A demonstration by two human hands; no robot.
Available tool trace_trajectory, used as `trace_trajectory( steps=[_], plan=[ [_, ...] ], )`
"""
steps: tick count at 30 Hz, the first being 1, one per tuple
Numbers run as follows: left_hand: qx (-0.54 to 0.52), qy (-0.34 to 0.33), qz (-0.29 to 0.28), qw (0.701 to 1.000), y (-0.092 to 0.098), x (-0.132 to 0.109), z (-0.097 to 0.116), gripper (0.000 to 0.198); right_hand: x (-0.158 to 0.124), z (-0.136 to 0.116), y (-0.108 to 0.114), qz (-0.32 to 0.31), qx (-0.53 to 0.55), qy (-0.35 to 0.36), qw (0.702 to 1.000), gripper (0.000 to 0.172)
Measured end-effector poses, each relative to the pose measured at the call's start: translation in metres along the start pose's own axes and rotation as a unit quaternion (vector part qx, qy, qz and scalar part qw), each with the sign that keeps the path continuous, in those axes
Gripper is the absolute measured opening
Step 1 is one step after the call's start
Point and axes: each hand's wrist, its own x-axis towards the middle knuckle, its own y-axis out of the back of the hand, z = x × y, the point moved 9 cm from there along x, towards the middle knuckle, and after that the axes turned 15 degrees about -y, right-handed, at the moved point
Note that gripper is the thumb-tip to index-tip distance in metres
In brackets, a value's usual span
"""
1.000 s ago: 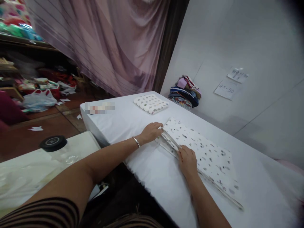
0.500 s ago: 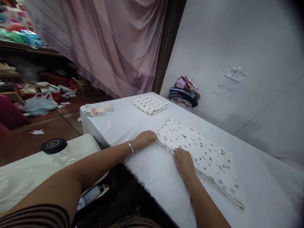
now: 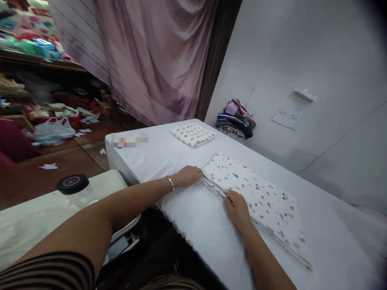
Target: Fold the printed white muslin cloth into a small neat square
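Observation:
A white folded cloth (image 3: 260,197) with small grey and brown prints lies flat on the white-covered table (image 3: 199,225), its layers showing along the near edge. My left hand (image 3: 190,176), with a bracelet at the wrist, pinches the cloth's near left corner. Further right along the same edge, my right hand (image 3: 237,205) has its fingers closed on the layers; the fingertips are partly hidden. Behind, a smaller folded cloth (image 3: 192,135) with a similar print rests near the far end of the table, apart from both hands.
To my left stands a white surface (image 3: 111,181) with a black-lidded clear jar (image 3: 72,184). A stack of folded fabrics (image 3: 234,121) sits beyond the table by the wall. A pink curtain (image 3: 157,60) hangs behind. A plastic bag (image 3: 54,131) lies on the floor.
The view has shifted slightly, so everything sits a little further right. Both hands stay at the cloth's near edge, and the layers between them look a little more lifted or spread.

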Motion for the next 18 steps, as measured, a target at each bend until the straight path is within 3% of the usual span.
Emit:
trace_trajectory(
  steps=[5, 9, 18],
  plan=[
    [-0.016, 0.006, 0.006, 1.0, 0.01, -0.016, 0.007, 0.031, -0.01, -0.012, 0.001, 0.011, -0.038, 0.061, 0.997, 0.024],
    [-0.046, 0.003, 0.019, 0.999, 0.011, -0.026, 0.016, 0.022, -0.016, -0.02, -0.002, 0.021, -0.066, 0.106, 0.992, 0.025],
    [-0.075, 0.046, 0.05, 0.995, 0.007, -0.029, 0.015, 0.02, -0.012, -0.038, -0.001, -0.014, -0.076, 0.113, 0.991, 0.021]
  ],
)
